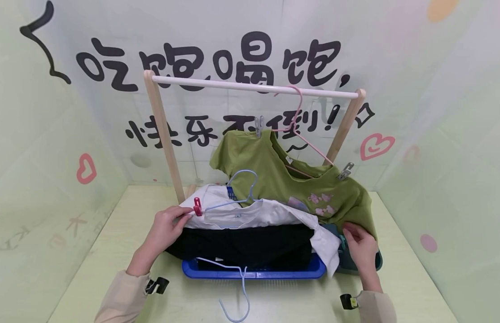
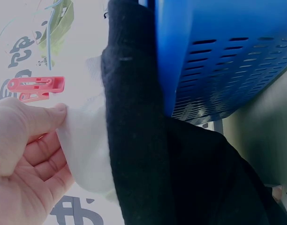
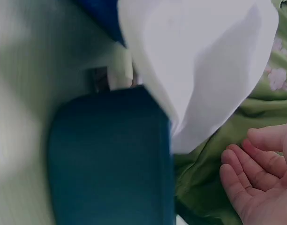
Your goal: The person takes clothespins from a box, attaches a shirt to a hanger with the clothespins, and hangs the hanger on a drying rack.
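My left hand [image 1: 166, 229] pinches the white shirt [image 1: 280, 213] at its left shoulder between thumb and fingertips, close beside a red clothespin [image 1: 198, 207]. A light-blue hanger [image 1: 250, 197] sits in the white shirt's neck. My right hand [image 3: 263, 173] holds nothing, its fingers loosely bent beside the lower edge of the green shirt [image 1: 258, 157]. That shirt hangs by a pink hanger [image 1: 300, 107] from the rack's white bar [image 1: 217, 84], with grey clothespins [image 1: 346, 171] at its shoulders. In front of the white shirt, black clothing [image 1: 250, 242] lies over the blue basket [image 1: 254, 274].
The rack's wooden posts [image 1: 163, 130] rise behind the clothes. At the right stands a dark teal bin [image 3: 110, 154], partly under the shirts. Another light-blue hanger hook [image 1: 246, 296] sticks out over the basket's front rim. Printed curtains enclose the pale table [image 1: 125, 233].
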Available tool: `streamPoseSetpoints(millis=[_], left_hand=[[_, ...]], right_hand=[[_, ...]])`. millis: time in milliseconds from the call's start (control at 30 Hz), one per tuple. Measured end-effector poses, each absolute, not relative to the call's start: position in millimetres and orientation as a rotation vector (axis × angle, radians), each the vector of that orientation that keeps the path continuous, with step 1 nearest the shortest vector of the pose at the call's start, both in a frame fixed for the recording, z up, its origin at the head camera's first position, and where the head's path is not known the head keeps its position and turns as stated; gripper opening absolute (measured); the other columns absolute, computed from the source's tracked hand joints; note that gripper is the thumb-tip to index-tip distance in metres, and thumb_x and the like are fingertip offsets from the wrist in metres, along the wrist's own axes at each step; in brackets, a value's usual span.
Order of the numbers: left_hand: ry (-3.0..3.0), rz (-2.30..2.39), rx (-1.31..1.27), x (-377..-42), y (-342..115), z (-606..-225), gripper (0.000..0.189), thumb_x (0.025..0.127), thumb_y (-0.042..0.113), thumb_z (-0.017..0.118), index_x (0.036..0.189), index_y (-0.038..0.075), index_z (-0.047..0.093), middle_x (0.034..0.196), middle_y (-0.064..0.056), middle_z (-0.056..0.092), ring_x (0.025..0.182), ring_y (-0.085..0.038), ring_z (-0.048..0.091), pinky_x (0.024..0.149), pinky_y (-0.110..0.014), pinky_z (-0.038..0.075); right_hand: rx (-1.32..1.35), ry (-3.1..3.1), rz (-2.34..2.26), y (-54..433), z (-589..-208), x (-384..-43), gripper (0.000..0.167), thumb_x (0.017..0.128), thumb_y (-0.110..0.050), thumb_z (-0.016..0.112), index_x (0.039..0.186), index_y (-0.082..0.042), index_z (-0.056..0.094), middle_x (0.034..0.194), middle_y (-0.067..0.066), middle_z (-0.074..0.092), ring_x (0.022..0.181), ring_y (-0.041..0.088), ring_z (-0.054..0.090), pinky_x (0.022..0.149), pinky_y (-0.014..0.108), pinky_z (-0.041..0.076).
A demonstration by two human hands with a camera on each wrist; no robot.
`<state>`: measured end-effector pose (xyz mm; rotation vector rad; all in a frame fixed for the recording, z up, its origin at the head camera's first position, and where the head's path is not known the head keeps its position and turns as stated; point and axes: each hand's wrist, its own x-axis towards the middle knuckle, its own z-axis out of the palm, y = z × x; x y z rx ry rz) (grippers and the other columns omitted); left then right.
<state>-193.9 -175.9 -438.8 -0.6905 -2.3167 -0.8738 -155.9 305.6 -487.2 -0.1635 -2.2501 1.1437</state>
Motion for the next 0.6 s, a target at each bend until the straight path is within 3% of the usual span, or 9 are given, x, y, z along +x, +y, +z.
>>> streamPoseSetpoints(millis=[100, 233, 300, 500, 600], left_hand=[[-2.313, -0.869, -0.69, -193.5, -176.0, -438.5, 0.018, 0.069, -0.013, 0.075, 0.085, -0.007, 0.07, 0.081, -0.015, 0.069, 0.073, -0.027, 0.066, 0.064, -0.042, 0.055], [-2.309, -0.866, -0.695, -192.7, -175.9, -438.1, 0.017, 0.069, -0.013, 0.074, 0.085, -0.006, 0.07, 0.08, -0.015, 0.068, 0.072, -0.026, 0.066, 0.063, -0.041, 0.054], [-2.309, -0.868, -0.697, -192.6, -176.0, -437.9, 0.018, 0.069, -0.013, 0.075, 0.085, -0.006, 0.07, 0.08, -0.015, 0.068, 0.072, -0.026, 0.066, 0.063, -0.041, 0.054], [-2.306, -0.872, -0.698, -192.2, -176.3, -437.4, 0.019, 0.068, -0.013, 0.075, 0.085, -0.007, 0.07, 0.081, -0.015, 0.069, 0.073, -0.027, 0.066, 0.064, -0.041, 0.055], [-2.299, -0.87, -0.704, -192.0, -176.3, -437.6, 0.019, 0.068, -0.014, 0.075, 0.085, -0.007, 0.07, 0.08, -0.016, 0.069, 0.072, -0.027, 0.066, 0.063, -0.041, 0.055]], right_hand=[[-0.161, -2.343, 1.048, 312.2, -491.7, -157.8, 0.013, 0.08, 0.005, 0.066, 0.092, 0.008, 0.068, 0.085, 0.022, 0.068, 0.07, -0.006, 0.056, 0.062, 0.006, 0.043], [-0.121, -2.487, 0.862, 317.6, -496.9, -158.1, 0.01, 0.075, 0.006, 0.068, 0.085, 0.006, 0.068, 0.078, 0.018, 0.068, 0.068, 0.024, 0.064, 0.062, 0.028, 0.05], [-0.081, -2.56, 0.816, 319.7, -499.3, -157.9, 0.009, 0.074, 0.008, 0.068, 0.082, 0.005, 0.068, 0.076, 0.017, 0.067, 0.07, 0.033, 0.064, 0.064, 0.039, 0.051], [0.023, -2.824, 0.822, 325.1, -504.7, -160.3, 0.02, 0.075, 0.008, 0.06, 0.095, 0.008, 0.065, 0.088, 0.023, 0.066, 0.083, 0.038, 0.062, 0.074, 0.049, 0.05], [0.073, -2.919, 0.783, 327.4, -509.0, -163.9, 0.026, 0.073, 0.008, 0.058, 0.099, 0.01, 0.063, 0.089, 0.023, 0.064, 0.082, 0.037, 0.061, 0.073, 0.049, 0.049]])
